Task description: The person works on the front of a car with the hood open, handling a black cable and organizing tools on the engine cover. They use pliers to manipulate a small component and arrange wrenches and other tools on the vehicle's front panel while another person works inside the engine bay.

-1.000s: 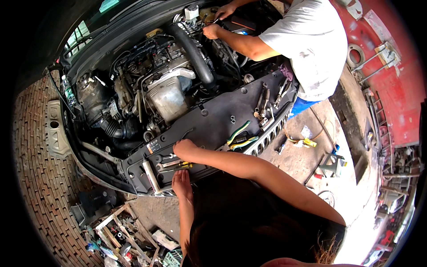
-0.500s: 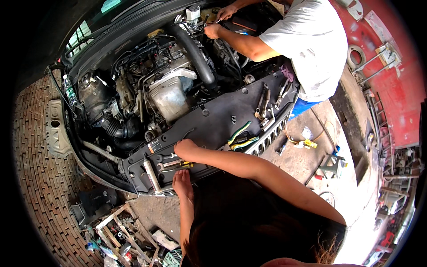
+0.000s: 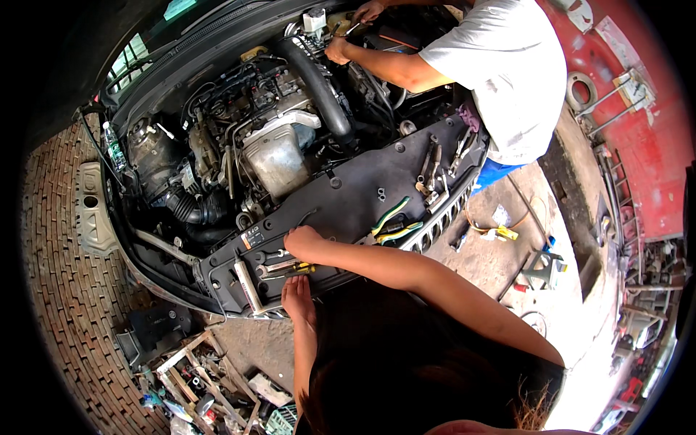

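My right hand is closed, knuckles up, on the black plastic panel across the car's front; anything in its fingers is hidden. Beside it lie open-ended wrenches and a screwdriver with a yellow-and-black handle. My left hand rests on the panel's near edge, fingers stretched out, just below the screwdriver handle. A white tube lies to the left of these tools. Above my right hand is a thin bent black rod.
Green-and-yellow-handled pliers and several metal tools lie farther right on the panel. Beyond it is the open engine bay. A co-worker in a white shirt leans in at the far right, hands on a metal tool. Crates stand lower left.
The co-worker's hands and forearm have shifted slightly to the left. A wrench beside my right hand looks slightly turned. My own hands are in nearly the same place.
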